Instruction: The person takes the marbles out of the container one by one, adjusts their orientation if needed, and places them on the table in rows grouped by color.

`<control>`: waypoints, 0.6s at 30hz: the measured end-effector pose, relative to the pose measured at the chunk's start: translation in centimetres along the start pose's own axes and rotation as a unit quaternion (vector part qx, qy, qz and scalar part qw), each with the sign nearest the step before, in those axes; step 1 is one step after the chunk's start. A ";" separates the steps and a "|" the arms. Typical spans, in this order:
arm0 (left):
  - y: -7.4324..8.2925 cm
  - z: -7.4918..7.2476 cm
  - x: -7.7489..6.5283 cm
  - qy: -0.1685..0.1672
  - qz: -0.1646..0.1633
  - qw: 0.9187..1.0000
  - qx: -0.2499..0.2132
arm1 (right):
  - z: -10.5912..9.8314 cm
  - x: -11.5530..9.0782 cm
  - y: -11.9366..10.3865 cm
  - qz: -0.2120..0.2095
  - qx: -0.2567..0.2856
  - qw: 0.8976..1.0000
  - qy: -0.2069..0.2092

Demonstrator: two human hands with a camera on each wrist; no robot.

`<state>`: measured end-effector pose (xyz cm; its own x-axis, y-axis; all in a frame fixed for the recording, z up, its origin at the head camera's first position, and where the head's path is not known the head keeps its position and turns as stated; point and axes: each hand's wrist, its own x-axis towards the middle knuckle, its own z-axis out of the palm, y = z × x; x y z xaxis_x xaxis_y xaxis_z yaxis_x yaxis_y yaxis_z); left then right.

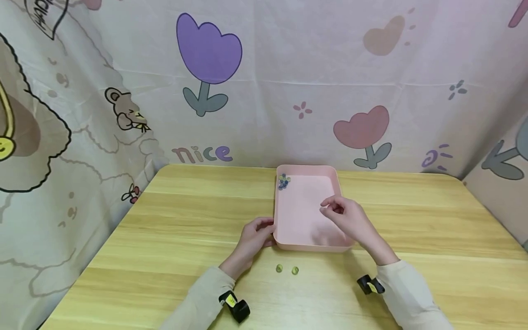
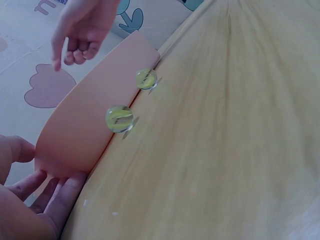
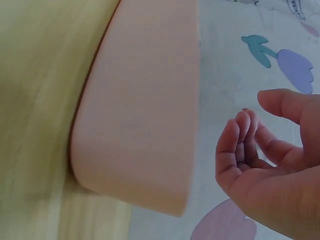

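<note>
A shallow pink tray (image 1: 305, 211) lies on the table. At its near left corner my left hand (image 1: 256, 236) grips the side wall, thumb at the rim and fingers low against the outside, as the left wrist view shows. My right hand (image 1: 348, 220) hovers over the tray's right side. Its fingers are loosely curled, the thumb stands apart from them, and nothing shows between them in the right wrist view. Several small blue and greenish marbles (image 1: 283, 182) cluster in the tray's far left corner. Two clear marbles with yellow swirls, a left one (image 1: 279, 268) and a right one (image 1: 295, 270), lie on the table before the tray.
The wooden table (image 1: 198, 206) reaches back to a printed cloth (image 1: 264, 91) with tulips and other drawings, which also hangs at both sides. The tray's far end stands close to the table's back edge. Each wrist wears a small black camera.
</note>
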<state>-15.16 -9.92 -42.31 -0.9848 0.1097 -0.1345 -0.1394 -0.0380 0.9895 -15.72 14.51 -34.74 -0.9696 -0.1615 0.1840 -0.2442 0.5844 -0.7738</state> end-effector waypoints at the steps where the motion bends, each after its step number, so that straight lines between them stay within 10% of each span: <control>1: 0.0 0.0 0.0 0.000 0.000 1.000 0.000 | 0.0 0.2 0.1 0.009 -0.003 1.000 -0.004; 18: 0.1 0.0 0.1 0.009 -0.010 1.000 0.005 | -1.1 4.4 0.9 0.038 -0.074 0.995 -0.060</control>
<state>-15.27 -9.89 -42.24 -0.9836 0.0919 -0.1551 -0.1581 -0.0268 0.9871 -20.21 15.18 -33.97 -0.9784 -0.2010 0.0481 -0.1790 0.7076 -0.6836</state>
